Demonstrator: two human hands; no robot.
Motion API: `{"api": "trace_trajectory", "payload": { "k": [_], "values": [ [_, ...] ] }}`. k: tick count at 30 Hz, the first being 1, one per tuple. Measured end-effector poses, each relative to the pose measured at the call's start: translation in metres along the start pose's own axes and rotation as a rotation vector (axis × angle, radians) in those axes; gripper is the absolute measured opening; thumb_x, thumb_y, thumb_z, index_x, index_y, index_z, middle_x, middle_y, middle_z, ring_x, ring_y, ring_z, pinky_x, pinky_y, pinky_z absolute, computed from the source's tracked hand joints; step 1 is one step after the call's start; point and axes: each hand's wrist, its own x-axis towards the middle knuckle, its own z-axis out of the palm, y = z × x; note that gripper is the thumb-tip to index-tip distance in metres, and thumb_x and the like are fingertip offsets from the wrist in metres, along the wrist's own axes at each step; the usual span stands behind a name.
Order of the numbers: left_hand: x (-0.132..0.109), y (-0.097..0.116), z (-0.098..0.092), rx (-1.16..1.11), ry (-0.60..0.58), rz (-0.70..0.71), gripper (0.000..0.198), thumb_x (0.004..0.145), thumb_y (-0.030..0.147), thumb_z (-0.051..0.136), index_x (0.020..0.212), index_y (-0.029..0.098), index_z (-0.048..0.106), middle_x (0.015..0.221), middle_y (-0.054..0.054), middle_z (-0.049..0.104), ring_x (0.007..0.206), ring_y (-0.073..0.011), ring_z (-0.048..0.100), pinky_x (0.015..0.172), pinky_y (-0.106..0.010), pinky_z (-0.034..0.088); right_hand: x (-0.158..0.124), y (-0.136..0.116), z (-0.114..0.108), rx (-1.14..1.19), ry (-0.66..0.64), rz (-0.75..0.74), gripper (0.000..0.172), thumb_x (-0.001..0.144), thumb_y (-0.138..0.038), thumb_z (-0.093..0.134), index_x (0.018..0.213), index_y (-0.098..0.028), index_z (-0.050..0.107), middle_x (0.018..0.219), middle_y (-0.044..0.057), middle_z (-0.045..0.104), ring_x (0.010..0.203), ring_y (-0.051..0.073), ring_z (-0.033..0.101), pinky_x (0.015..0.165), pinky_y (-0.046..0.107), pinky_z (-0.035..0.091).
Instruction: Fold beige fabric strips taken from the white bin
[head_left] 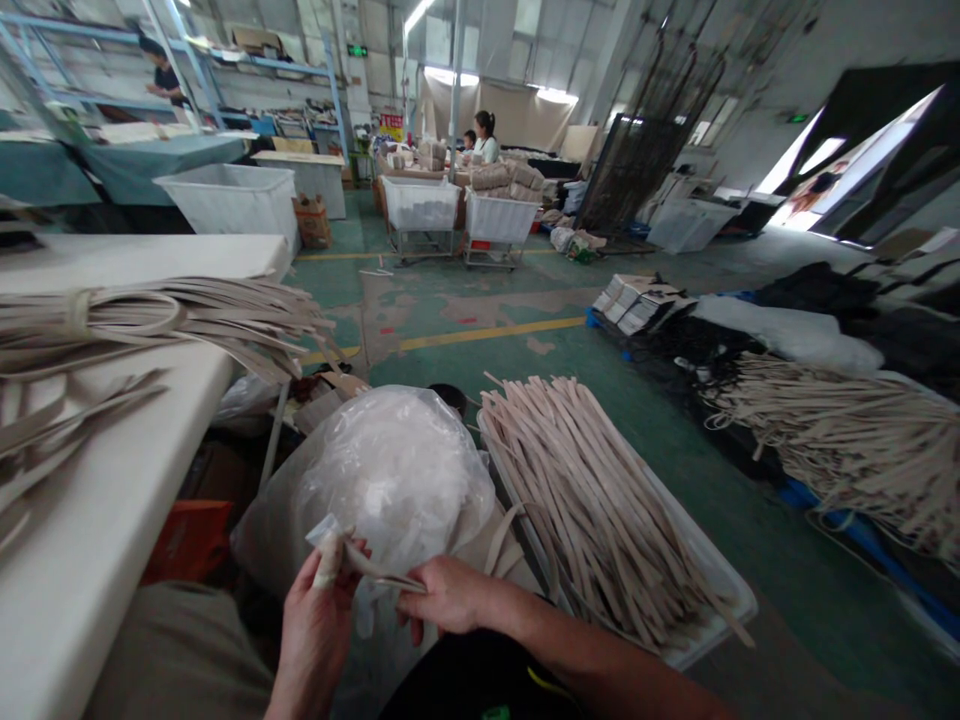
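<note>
My left hand (319, 600) is raised over a large clear plastic bag (390, 470) with pale contents. Its fingers are closed on one end of a beige strap (371, 570), and a covering is wrapped round the thumb. A small whitish piece (321, 530) sticks up at that thumb's tip; what it is I cannot tell. To the right, my right hand (446, 600) pinches the same strap between thumb and fingers. Just beyond my right forearm, a white tray (671, 480) holds many similar beige straps (585, 500) lying lengthwise.
At left, a white table (142, 480) carries a tied bundle of straps (172, 310). An orange bag (187, 540) sits below its edge. More straps (847, 430) lie on a blue pallet at right. White bins (420, 205) and people (486, 140) are farther back.
</note>
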Motion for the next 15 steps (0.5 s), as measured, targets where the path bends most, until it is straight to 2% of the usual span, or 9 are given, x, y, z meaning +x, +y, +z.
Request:
{"api": "trace_trajectory", "payload": {
  "k": [8, 15],
  "values": [
    [0.0006, -0.0004, -0.0031, 0.028, -0.031, 0.025, 0.048, 0.044, 0.041, 0.093, 0.077, 0.014, 0.073, 0.067, -0.003, 0.073, 0.063, -0.0131, 0.066, 0.060, -0.019, 0.056, 0.0010, 0.0018, 0.0001, 0.022, -0.024, 0.049, 0.024, 0.088, -0.025, 0.051, 0.095, -0.016, 0.072, 0.068, -0.001, 0.069, 0.049, 0.010, 0.054, 0.047, 0.016, 0.039],
    [0.0011, 0.0001, -0.0016, -0.007, 0.002, -0.005, 0.049, 0.038, 0.038, 0.094, 0.076, 0.015, 0.073, 0.066, -0.003, 0.074, 0.061, -0.0139, 0.067, 0.058, -0.019, 0.057, -0.0002, -0.0008, 0.0000, 0.038, -0.031, 0.056, 0.026, 0.087, -0.024, 0.050, 0.097, -0.015, 0.072, 0.068, 0.000, 0.068, 0.048, 0.010, 0.053, 0.045, 0.015, 0.039]
  ]
}}
